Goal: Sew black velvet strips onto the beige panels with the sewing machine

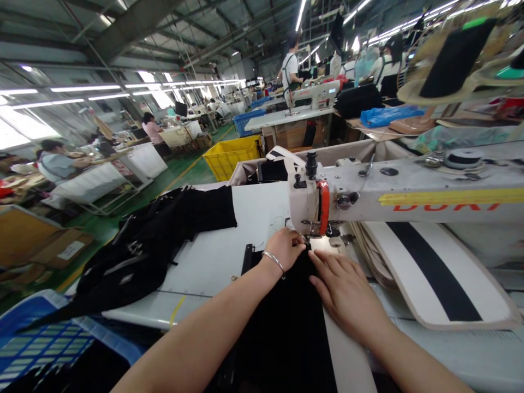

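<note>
A black fabric piece (290, 322) with a pale strip (346, 355) along its right side lies under the head of a sewing machine (305, 191). My left hand (284, 248), with a bracelet at the wrist, pinches the top edge of the black fabric close to the needle area. Flat on the fabric and the pale strip rests my right hand (341, 281), its fingers stretched toward the presser foot. The needle itself is hard to make out behind the fingertips.
Black sewn pieces (155, 234) lie heaped on the table's left. Cream panels with a black stripe (429, 267) are stacked at right. A blue basket (53, 322) stands lower left, a yellow crate (231, 158) behind. Co-workers sit and stand farther off.
</note>
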